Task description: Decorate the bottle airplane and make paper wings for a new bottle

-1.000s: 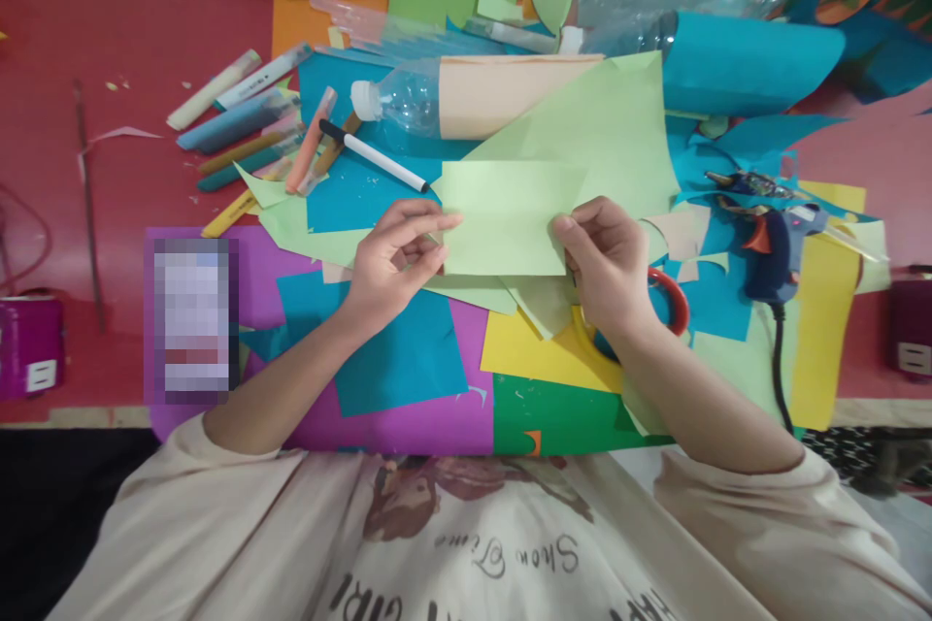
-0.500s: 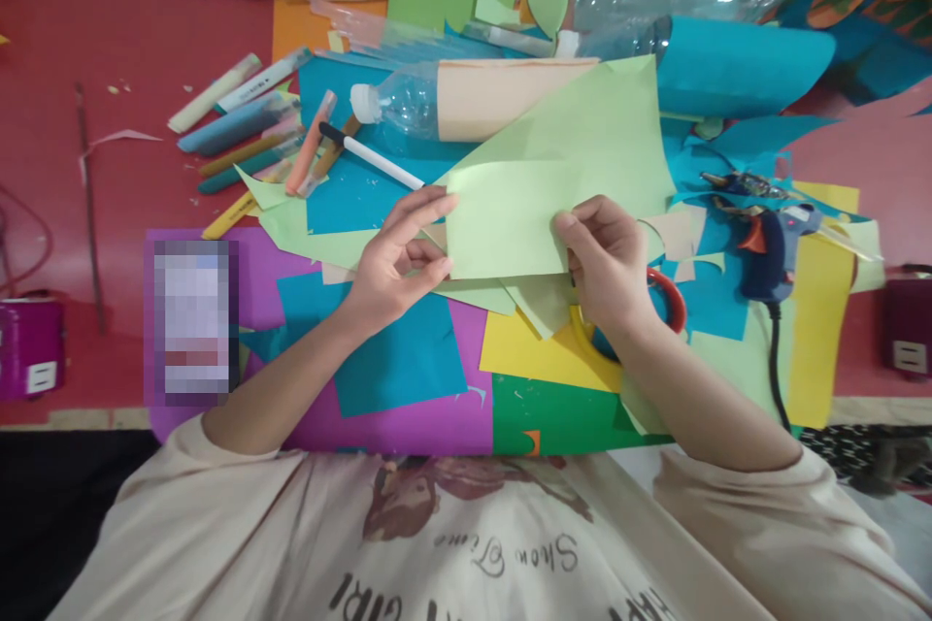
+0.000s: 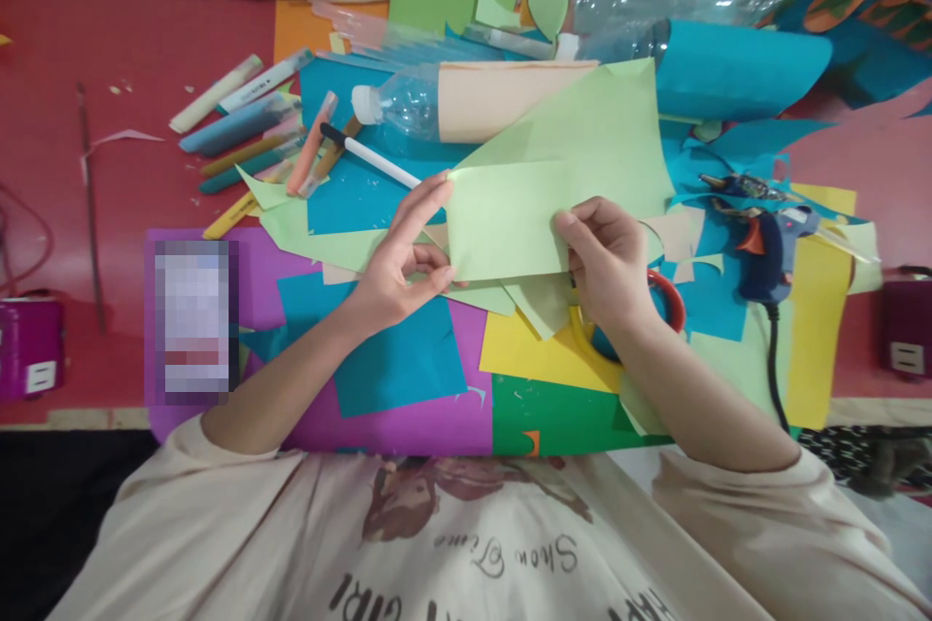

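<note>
A light green rectangle of paper [image 3: 506, 218] is held up between my two hands. My right hand [image 3: 608, 257] pinches its right edge between thumb and fingers. At its left edge, my left hand [image 3: 408, 257] touches the corners, with the index finger at the top one and the thumb at the lower one. Behind the rectangle lies a larger light green sheet [image 3: 618, 136], partly covering a bottle wrapped in peach paper [image 3: 487, 102]. Scissors with a red and yellow handle [image 3: 674, 301] are partly hidden by my right hand and wrist.
On the right lies a blue glue gun [image 3: 776, 252] with a black cord. Markers [image 3: 240, 121] and a white pen [image 3: 379, 160] are at the left, above a blurred phone [image 3: 193, 320]. A bottle in blue paper [image 3: 743, 68] lies behind. Coloured sheets and scraps surround my hands.
My left index finger has risen slightly to the top left corner of the rectangle, and the fingers of that hand are spread a bit wider. My right hand is almost unchanged.
</note>
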`<action>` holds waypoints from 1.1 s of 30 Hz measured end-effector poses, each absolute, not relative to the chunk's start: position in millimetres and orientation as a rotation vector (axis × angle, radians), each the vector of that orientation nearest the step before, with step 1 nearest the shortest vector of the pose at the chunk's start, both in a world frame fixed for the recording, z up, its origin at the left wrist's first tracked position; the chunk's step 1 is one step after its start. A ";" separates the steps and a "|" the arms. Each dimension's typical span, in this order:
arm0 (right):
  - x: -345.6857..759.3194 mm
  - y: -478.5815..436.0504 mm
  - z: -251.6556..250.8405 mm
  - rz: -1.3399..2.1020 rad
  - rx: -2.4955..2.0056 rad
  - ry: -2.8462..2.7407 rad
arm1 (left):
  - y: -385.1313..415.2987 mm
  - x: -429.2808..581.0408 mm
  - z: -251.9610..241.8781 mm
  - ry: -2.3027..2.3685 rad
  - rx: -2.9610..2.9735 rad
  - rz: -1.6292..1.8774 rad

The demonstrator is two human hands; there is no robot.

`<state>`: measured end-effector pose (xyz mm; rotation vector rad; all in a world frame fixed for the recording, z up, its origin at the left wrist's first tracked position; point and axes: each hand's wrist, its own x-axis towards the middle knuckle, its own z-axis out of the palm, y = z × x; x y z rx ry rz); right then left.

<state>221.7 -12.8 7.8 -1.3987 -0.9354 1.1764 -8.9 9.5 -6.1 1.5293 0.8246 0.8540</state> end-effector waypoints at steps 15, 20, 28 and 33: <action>221.0 -12.1 11.4 1.367 -1.292 -0.966 | 7.2 -5.9 -2.7 0.943 1.562 0.882; 221.8 -12.2 9.6 1.365 -1.307 -0.963 | 9.2 -5.2 -5.3 0.967 1.461 1.020; 222.2 -13.5 11.8 1.345 -1.355 -1.043 | 11.4 -3.2 -8.7 0.956 1.385 1.046; 222.3 -14.4 13.3 1.292 -1.430 -1.062 | 12.9 -2.3 -6.6 0.881 1.353 1.064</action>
